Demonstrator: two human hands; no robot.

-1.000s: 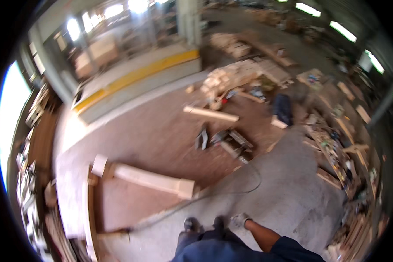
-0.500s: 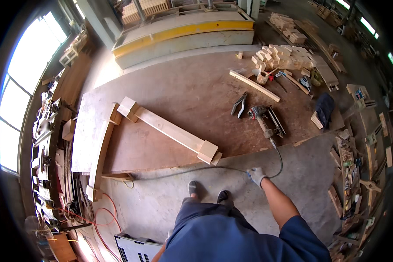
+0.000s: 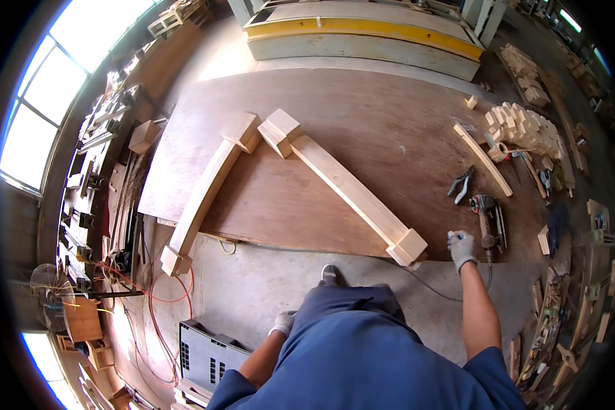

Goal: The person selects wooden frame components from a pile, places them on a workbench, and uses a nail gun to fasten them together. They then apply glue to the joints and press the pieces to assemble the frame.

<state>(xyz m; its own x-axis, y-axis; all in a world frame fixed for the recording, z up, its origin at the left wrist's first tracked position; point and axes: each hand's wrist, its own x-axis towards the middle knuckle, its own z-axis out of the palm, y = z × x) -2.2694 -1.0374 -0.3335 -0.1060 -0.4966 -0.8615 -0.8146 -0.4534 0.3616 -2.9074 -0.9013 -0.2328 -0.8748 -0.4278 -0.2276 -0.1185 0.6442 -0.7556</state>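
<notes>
My right hand [image 3: 462, 247], in a pale glove, hovers at the table's near edge with its fingers curled in and nothing visible in them. Just right of it lies a nail gun [image 3: 486, 220] with a dark air hose [image 3: 439, 294] that loops down over the edge. My left hand [image 3: 282, 322], also gloved, hangs beside my left thigh; its fingers are too indistinct to read. Two wooden beams with blocks at their ends rest on the table: the left beam [image 3: 203, 193] juts over the near edge, while the right beam [image 3: 352, 195] slants toward my right hand.
On the brown tabletop [image 3: 362, 102], pliers [image 3: 462, 184], a wood strip [image 3: 483, 160] and a pile of wooden blocks [image 3: 524, 128] lie at the right. A grey plastic case [image 3: 208, 355] and red hose [image 3: 158, 321] are on the floor at left. A yellow-banded bench [image 3: 362, 27] stands behind.
My right hand has risen from the hose to the table edge near the nail gun. My left hand has come into view. The view has shifted left, and the left beam now lies closer to the right one.
</notes>
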